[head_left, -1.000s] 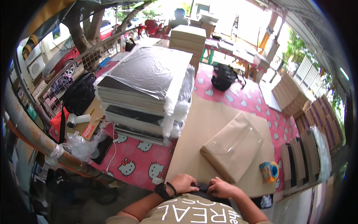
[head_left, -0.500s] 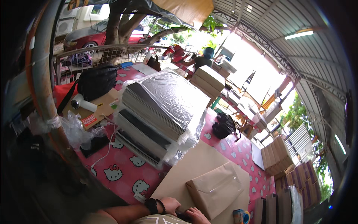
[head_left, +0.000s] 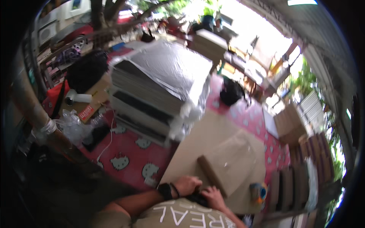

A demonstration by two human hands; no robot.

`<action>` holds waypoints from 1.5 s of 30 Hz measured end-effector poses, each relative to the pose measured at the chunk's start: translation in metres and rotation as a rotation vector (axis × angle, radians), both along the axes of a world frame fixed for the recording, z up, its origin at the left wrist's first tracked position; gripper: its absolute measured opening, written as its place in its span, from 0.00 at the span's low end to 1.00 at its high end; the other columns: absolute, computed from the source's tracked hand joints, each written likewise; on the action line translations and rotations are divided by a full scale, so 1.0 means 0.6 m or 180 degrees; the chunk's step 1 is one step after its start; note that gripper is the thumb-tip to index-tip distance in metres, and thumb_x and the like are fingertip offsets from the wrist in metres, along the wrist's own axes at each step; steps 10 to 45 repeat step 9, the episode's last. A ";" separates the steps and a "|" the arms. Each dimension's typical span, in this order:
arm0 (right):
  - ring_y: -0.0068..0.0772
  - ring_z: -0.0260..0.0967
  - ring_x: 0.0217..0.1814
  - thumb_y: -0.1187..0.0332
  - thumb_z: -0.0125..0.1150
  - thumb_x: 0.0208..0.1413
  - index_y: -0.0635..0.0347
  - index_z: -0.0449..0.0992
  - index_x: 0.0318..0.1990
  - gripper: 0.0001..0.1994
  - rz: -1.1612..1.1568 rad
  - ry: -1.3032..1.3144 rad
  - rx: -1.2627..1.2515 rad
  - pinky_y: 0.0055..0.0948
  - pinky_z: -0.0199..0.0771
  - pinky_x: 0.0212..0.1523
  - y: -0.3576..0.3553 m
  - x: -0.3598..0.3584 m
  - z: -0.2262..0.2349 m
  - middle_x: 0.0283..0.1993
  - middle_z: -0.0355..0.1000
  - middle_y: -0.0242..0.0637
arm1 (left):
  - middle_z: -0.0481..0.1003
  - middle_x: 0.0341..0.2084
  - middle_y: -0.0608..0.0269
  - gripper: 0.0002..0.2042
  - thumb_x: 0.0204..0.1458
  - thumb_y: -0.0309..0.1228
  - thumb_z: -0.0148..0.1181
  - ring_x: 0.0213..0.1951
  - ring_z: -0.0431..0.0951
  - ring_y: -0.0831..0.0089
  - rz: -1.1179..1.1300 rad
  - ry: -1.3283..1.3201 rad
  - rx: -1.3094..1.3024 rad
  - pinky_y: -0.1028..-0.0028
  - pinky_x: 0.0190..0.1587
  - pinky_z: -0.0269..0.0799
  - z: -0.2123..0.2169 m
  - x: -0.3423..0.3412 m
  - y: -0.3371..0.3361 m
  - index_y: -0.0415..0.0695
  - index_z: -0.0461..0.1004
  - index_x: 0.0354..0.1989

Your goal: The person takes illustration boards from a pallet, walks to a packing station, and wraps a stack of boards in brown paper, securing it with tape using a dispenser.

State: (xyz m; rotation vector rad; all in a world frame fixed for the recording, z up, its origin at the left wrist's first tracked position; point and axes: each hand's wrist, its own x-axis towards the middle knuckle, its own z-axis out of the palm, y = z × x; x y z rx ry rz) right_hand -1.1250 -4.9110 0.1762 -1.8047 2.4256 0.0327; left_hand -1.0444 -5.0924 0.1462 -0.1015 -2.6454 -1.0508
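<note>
My left hand (head_left: 186, 186), with a dark watch and a beaded bracelet at the wrist, is held close to my waist with its fingers curled. Beside it, my right hand (head_left: 213, 197) is closed over a small dark item (head_left: 198, 200) that lies between the two hands against my shirt. Its kind is too blurred to tell. Just beyond my hands a brown-paper-wrapped flat package (head_left: 232, 163) rests on a large brown cardboard sheet (head_left: 186, 155). Right of the package stands a roll of tape (head_left: 258, 192) with some blue on it.
A tall stack of flat panels under clear plastic (head_left: 152, 91) fills the table's middle. Left are a black bag (head_left: 88, 70), crumpled plastic (head_left: 72, 127) and a rusty post (head_left: 28, 95). A black plastic bag (head_left: 231, 92) lies beyond. Cartons (head_left: 291, 123) stand right. Someone is in the background.
My view has tipped downward and blurred, so the table scene sits higher and more of my shirt and forearms shows. Both hands stay together at the dark item.
</note>
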 end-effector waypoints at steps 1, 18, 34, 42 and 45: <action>0.44 0.59 0.46 0.70 0.55 0.37 0.48 0.71 0.36 0.13 0.0067 0.0075 0.0085 0.41 0.63 0.40 -0.006 -0.005 -0.009 0.44 0.63 0.37 | 0.72 0.25 0.61 0.02 0.41 0.30 0.53 0.29 0.73 0.60 -0.0180 0.0172 -0.0264 0.65 0.29 0.71 -0.017 0.003 -0.007 0.51 0.72 0.23; 0.47 0.46 0.62 0.63 0.69 0.25 0.46 0.73 0.42 0.26 -0.0704 -0.0202 -0.0090 0.43 0.53 0.55 -0.014 0.036 0.026 0.62 0.49 0.41 | 0.66 0.49 0.61 0.14 0.43 0.42 0.56 0.47 0.66 0.67 -0.0337 -0.0827 -0.1088 0.64 0.44 0.59 0.024 0.067 -0.022 0.61 0.74 0.41; 0.47 0.46 0.62 0.63 0.69 0.25 0.46 0.73 0.42 0.26 -0.0704 -0.0202 -0.0090 0.43 0.53 0.55 -0.014 0.036 0.026 0.62 0.49 0.41 | 0.66 0.49 0.61 0.14 0.43 0.42 0.56 0.47 0.66 0.67 -0.0337 -0.0827 -0.1088 0.64 0.44 0.59 0.024 0.067 -0.022 0.61 0.74 0.41; 0.47 0.46 0.62 0.63 0.69 0.25 0.46 0.73 0.42 0.26 -0.0704 -0.0202 -0.0090 0.43 0.53 0.55 -0.014 0.036 0.026 0.62 0.49 0.41 | 0.66 0.49 0.61 0.14 0.43 0.42 0.56 0.47 0.66 0.67 -0.0337 -0.0827 -0.1088 0.64 0.44 0.59 0.024 0.067 -0.022 0.61 0.74 0.41; 0.47 0.46 0.62 0.63 0.69 0.25 0.46 0.73 0.42 0.26 -0.0704 -0.0202 -0.0090 0.43 0.53 0.55 -0.014 0.036 0.026 0.62 0.49 0.41 | 0.66 0.49 0.61 0.14 0.43 0.42 0.56 0.47 0.66 0.67 -0.0337 -0.0827 -0.1088 0.64 0.44 0.59 0.024 0.067 -0.022 0.61 0.74 0.41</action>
